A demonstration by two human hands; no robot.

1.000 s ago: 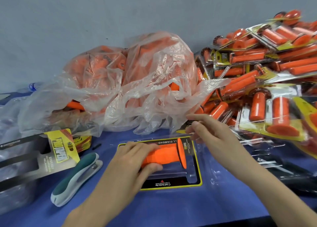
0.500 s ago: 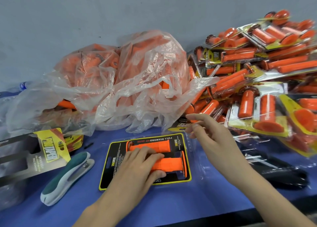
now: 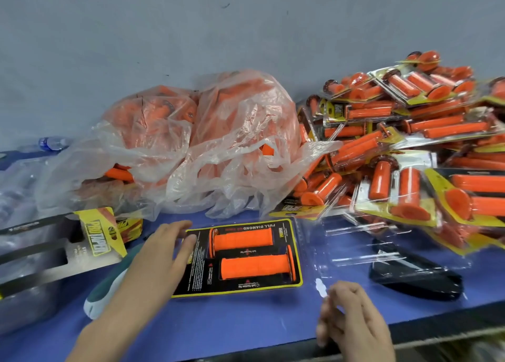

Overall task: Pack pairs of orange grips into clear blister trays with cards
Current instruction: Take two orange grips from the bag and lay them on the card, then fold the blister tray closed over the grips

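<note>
Now both orange grips [image 3: 241, 237] are lying in the clear tray [image 3: 308, 252] with its card [image 3: 191, 275] on the worktop [image 3: 246, 331], left hand [image 3: 155, 255] resting spread on the card's edge, right hand [image 3: 352, 326] curling, blurred, by the open flap [image 3: 355, 255], hold unclear, with closing and the bag [image 3: 218, 142] of loose grips likely remaining.

We see two orange grips [image 3: 243, 237], our black card [image 3: 199, 277] edged in yellow, blue tabletop [image 3: 232, 329], teal-and-white stapler [image 3: 109, 285], grey wall [image 3: 191, 33]
</note>
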